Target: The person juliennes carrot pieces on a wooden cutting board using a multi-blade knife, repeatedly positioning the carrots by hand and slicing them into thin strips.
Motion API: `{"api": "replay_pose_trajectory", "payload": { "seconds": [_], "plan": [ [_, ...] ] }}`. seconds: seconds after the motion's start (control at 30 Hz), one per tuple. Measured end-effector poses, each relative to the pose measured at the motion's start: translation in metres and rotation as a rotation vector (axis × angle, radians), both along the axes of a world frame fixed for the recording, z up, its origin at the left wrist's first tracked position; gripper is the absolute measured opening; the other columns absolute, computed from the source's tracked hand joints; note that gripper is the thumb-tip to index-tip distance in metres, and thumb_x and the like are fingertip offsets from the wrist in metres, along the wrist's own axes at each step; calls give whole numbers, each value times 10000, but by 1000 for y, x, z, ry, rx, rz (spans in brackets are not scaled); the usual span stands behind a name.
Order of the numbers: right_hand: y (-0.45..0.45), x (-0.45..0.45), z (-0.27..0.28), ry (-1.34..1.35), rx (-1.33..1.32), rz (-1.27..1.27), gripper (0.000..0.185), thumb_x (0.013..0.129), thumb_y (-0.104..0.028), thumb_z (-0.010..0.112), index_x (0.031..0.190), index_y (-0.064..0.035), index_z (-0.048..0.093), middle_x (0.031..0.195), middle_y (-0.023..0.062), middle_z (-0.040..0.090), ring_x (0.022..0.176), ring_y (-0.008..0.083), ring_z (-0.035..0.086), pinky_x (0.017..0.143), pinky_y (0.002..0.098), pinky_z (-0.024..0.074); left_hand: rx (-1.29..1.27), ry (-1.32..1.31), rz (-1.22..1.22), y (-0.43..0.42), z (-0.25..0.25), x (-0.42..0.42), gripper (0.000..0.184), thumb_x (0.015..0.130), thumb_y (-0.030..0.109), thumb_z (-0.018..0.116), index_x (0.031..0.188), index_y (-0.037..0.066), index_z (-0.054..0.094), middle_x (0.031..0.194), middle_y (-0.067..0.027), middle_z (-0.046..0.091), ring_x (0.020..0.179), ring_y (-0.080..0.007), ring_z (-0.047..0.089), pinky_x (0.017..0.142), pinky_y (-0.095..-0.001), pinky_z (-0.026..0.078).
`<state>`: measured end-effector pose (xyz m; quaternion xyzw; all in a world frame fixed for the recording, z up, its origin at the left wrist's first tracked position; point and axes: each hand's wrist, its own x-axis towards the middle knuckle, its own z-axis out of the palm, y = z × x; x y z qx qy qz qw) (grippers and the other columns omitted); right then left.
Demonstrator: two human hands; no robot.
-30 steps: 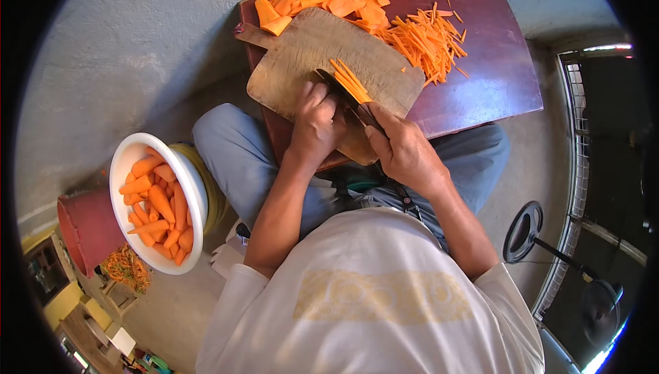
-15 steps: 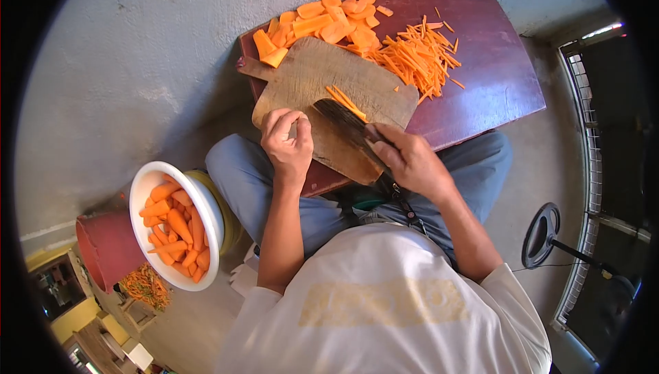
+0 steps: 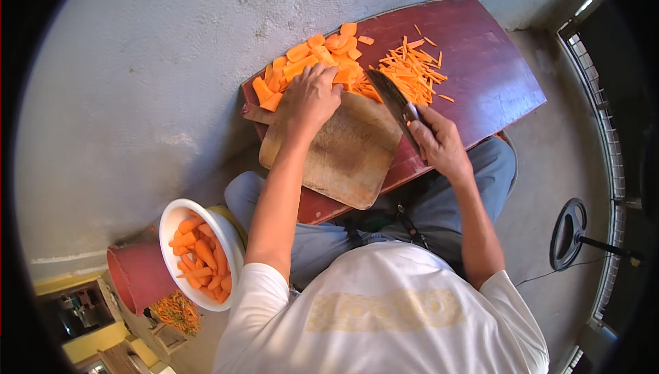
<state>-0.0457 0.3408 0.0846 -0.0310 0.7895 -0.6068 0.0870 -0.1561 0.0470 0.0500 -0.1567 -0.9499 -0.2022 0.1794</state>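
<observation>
A red bucket (image 3: 137,278) stands beside a white bowl (image 3: 235,247) containing carrots (image 3: 201,254). The left hand (image 3: 314,96) is at carrot slices (image 3: 299,66) beyond the cutting board (image 3: 347,151); whether its fingers grip any cannot be determined. The right hand (image 3: 443,144) has its fingers clamped around the knife (image 3: 391,96), near carrot strips (image 3: 412,75).

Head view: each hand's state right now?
Left hand: at the carrot slices; cannot tell whether it grips one.
Right hand: closed, holding the knife.
</observation>
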Motion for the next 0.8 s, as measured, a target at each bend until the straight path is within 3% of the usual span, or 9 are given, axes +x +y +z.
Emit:
{"api": "replay_pose_trajectory", "payload": {
  "seconds": [0.1, 0.17, 0.33, 0.43, 0.5, 0.63, 0.67, 0.8],
  "plan": [
    [0, 15, -9, 37, -18, -12, 393, 1131, -161, 667, 1466, 47, 675, 964, 146, 714, 871, 183, 647, 826, 374, 567, -235, -195, -13, 1, -9, -26, 151, 965, 118, 807, 1099, 50, 814, 1124, -97, 780, 1176, -332, 686, 1039, -479, 449],
    [3, 20, -11, 30, -13, -12, 417, 1115, -149, 693, 1476, 61, 667, 1046, 212, 750, 960, 221, 695, 905, 405, 580, -160, -66, -67, -4, -11, -26, 104, 975, 91, 785, 1072, 61, 804, 1097, -77, 775, 1144, -317, 691, 1034, -466, 425],
    [4, 23, -3, 28, 3, 1, 431, 1109, -144, 702, 1480, 70, 659, 1092, 257, 771, 984, 246, 725, 926, 411, 584, 27, 240, -125, -3, 5, 18, 92, 974, 24, 737, 1036, 73, 784, 1074, -51, 736, 1066, -271, 690, 993, -466, 400],
    [1, 29, -3, 114, 38, 69, 413, 1156, -164, 678, 1509, 48, 651, 919, 18, 646, 778, 94, 550, 689, 296, 503, -33, 280, -202, -5, 8, 81, 128, 945, 20, 761, 1064, 65, 775, 1100, -65, 716, 1087, -261, 702, 1015, -476, 424],
    [-1, 37, 0, 121, 54, 125, 414, 1142, -145, 680, 1504, 55, 651, 978, 84, 718, 811, 140, 631, 737, 332, 545, -107, 170, -257, -11, -10, 127, 190, 926, 30, 785, 1113, 58, 780, 1142, -77, 712, 1114, -264, 706, 1032, -485, 443],
    [-14, 54, 20, 101, 29, 241, 413, 1117, -109, 683, 1488, 72, 656, 1146, 232, 801, 939, 285, 786, 852, 401, 600, 67, 56, -122, -5, -23, 179, 253, 923, 49, 836, 1172, 44, 795, 1232, -114, 732, 1153, -345, 699, 1042, -493, 485],
    [-18, 55, 24, 54, 12, 301, 435, 1110, -96, 687, 1505, 77, 630, 1185, 288, 786, 1036, 393, 815, 895, 444, 607, 105, 34, -71, 1, -21, 183, 279, 914, 50, 843, 1188, 35, 789, 1252, -123, 730, 1164, -357, 694, 1043, -499, 489],
    [-28, 63, 22, 147, 221, 409, 438, 1118, -96, 684, 1509, 80, 591, 1106, 300, 775, 1051, 449, 801, 880, 486, 608, 93, -10, -1, 22, -22, 179, 316, 928, 109, 841, 1229, 43, 775, 1252, -160, 697, 1180, -398, 648, 1020, -541, 493]
  ]
}}
